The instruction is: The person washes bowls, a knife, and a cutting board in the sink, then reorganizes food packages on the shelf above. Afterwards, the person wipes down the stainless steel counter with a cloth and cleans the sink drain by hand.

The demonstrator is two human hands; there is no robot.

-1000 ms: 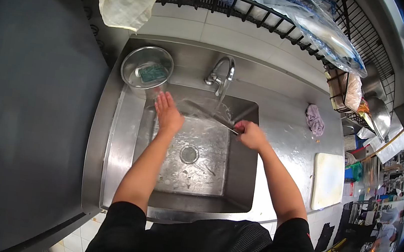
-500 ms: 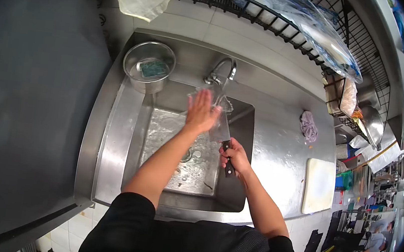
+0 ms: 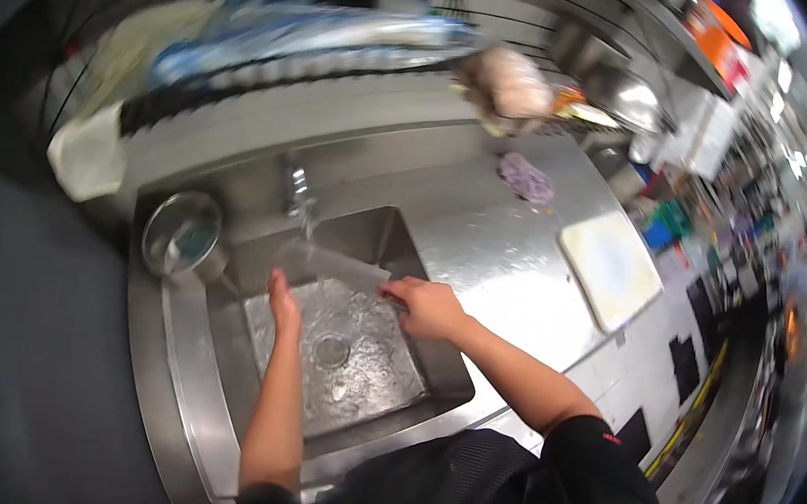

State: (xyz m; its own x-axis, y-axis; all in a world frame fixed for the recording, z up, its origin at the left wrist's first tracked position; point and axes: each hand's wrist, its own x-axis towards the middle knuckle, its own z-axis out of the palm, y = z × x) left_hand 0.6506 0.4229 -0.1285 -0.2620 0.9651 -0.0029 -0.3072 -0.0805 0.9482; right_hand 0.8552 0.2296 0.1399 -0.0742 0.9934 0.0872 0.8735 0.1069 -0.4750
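Note:
My right hand [image 3: 429, 308] is closed round the handle of a knife whose broad blade [image 3: 346, 269] points left over the sink [image 3: 443, 383]. Most of the handle is hidden in my fist. Water from the faucet [image 3: 297, 184] falls onto the blade near its far end. My left hand [image 3: 284, 303] is seen edge-on beside that end, its fingers stretched out and holding nothing. Whether it touches the blade I cannot tell. Below both hands, water spreads over the sink bottom around the drain [image 3: 331, 351].
A metal pot [image 3: 186, 235] with something green inside stands at the sink's left corner. On the steel counter to the right lie a crumpled purple cloth [image 3: 525, 178] and a white cutting board [image 3: 610, 269]. A wire shelf with plastic-wrapped items [image 3: 318, 45] runs above.
My view has swung to the right and tilted. The blade has turned from pointing away to pointing left, and my left hand has come off its flat face to near its end.

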